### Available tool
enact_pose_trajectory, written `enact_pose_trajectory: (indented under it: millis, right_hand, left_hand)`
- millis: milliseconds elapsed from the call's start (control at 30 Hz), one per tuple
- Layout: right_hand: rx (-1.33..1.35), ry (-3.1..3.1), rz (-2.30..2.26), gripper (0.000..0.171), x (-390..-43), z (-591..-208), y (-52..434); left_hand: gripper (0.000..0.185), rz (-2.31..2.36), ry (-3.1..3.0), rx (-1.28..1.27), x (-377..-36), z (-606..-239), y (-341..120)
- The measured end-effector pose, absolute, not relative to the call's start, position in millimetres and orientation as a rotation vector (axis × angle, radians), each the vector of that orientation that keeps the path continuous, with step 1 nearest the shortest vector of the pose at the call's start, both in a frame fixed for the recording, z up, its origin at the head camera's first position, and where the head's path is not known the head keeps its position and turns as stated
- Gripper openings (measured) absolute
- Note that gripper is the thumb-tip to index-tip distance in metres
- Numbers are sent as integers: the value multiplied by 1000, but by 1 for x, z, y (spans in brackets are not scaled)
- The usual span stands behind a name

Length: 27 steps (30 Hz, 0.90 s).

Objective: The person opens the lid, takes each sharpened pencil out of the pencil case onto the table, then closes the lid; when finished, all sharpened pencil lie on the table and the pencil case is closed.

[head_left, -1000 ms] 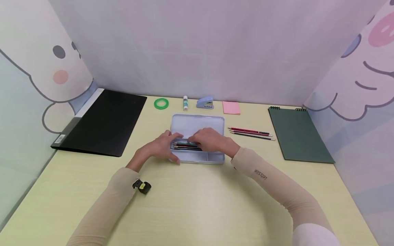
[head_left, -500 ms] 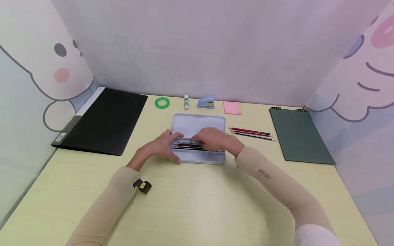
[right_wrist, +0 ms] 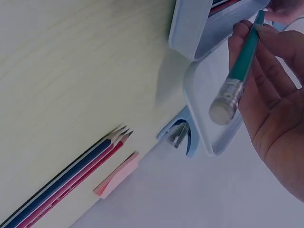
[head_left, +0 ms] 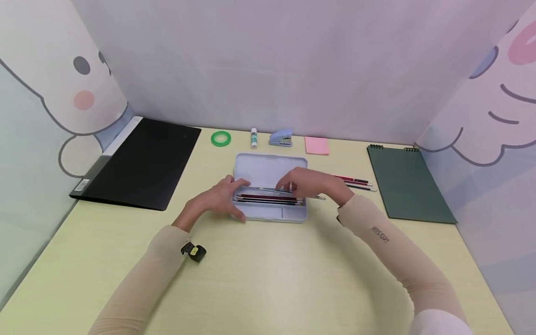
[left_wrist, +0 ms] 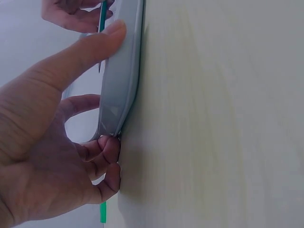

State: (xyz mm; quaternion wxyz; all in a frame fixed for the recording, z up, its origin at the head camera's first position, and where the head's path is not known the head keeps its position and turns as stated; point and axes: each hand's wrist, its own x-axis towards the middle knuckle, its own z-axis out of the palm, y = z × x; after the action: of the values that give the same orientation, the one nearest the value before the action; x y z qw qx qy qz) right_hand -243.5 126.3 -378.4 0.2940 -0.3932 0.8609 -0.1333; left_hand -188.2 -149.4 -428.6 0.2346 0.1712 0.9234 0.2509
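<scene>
Pale walls printed with cartoon faces close in a light yellow-green table (head_left: 268,279) on three sides. Largest on it are a black folder (head_left: 142,163) at the far left and a dark green spiral notebook (head_left: 408,184) at the far right. At the middle lies an open, pale blue pencil case (head_left: 270,172), its lid folded back toward the rear wall and several dark pencils (head_left: 268,198) lying lengthwise in the tray. The left hand (head_left: 217,200) grips the left end of the case, thumb along the near wall and fingers curled around the corner, as the left wrist view shows. The right hand (head_left: 311,184) hovers over the right half of the case and pinches a green pencil (right_wrist: 242,61) with a metal-banded eraser end, held just above the tray. Right of the case, partly behind that hand, loose red and dark pencils (head_left: 356,182) lie side by side on the table. Along the back wall stand a pink sticky-note pad (head_left: 316,145), a small blue stapler (head_left: 281,138), a ring of green tape (head_left: 220,138) and a glue stick (head_left: 253,138).
</scene>
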Motion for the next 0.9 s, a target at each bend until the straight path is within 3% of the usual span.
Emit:
enact_pose_trajectory:
  millis: [900]
  right_hand:
    - [-815,2472,-521,40,-253,-356,253]
  left_hand:
    - [100,714,2523,473,-189,-429,-151]
